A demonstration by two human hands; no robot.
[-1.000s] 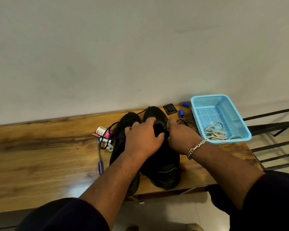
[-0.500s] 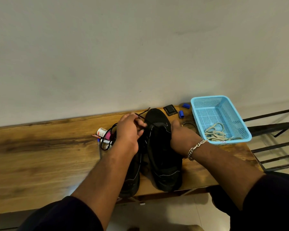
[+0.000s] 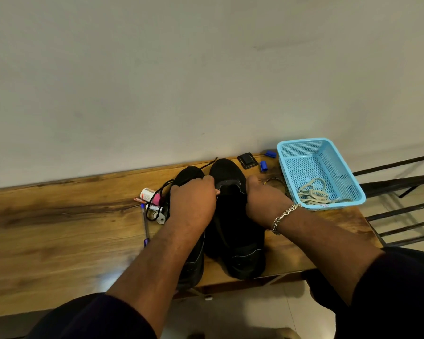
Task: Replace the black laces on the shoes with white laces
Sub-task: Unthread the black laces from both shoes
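Head view, looking down: two black shoes sit side by side on the wooden desk (image 3: 59,231), toes toward the wall. The right shoe (image 3: 238,231) lies in full sight, its tongue area open near the top; the left shoe (image 3: 194,265) is mostly covered by the forearm across it. The left hand (image 3: 194,204) is curled over the gap between the two shoes near their toes, fingers bent, pinching a black lace (image 3: 209,163) whose thin end runs up past the shoe toes toward the wall. The right hand (image 3: 262,199) grips the right side of the right shoe's upper, fingers tucked round the edge, a silver chain bracelet (image 3: 283,216) on its wrist.

Left of the shoes, a loose loop of black cord (image 3: 157,204) lies over a small clutter: a white and pink tube (image 3: 149,195), what look like batteries, a pen (image 3: 146,225) pointing toward the desk's near edge. Behind the shoes sit a small black square item (image 3: 247,160) and two blue caps (image 3: 263,166). To the right, at the desk's end, stands a light blue plastic basket (image 3: 328,152), and in it lie the white laces (image 3: 313,192), bunched in the near corner. Beyond the desk, dark metal bars (image 3: 402,216) stand over a tiled floor
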